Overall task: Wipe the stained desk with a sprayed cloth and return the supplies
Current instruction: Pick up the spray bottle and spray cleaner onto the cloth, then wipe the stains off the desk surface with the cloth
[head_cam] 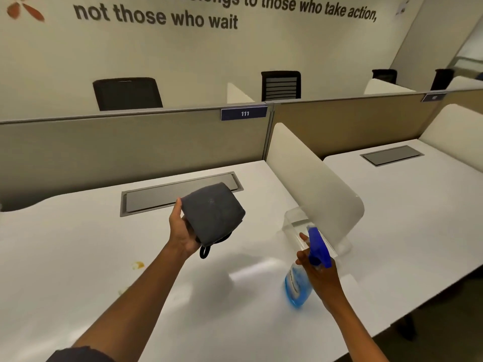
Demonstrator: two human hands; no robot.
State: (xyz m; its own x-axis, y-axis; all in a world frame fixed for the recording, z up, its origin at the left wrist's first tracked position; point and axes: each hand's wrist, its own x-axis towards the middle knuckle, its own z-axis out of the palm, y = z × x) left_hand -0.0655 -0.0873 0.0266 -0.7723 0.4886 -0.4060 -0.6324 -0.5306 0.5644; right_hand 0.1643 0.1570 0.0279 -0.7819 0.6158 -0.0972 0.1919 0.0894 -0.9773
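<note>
My left hand (183,231) holds a folded dark grey cloth (213,212) up above the white desk (78,244), its flat face turned toward the right. My right hand (317,273) grips a spray bottle (298,283) with blue liquid and a blue trigger head (317,246), lifted and tilted, nozzle side toward the cloth. A small yellow-orange stain (137,265) sits on the desk left of my left forearm. A fainter smudge (122,291) lies below it.
A clear plastic bin (295,218) stands by the curved white side divider (313,184). A grey cable hatch (180,192) is set in the desk's back. A beige partition (130,145) closes the far edge. Another desk (418,205) lies to the right.
</note>
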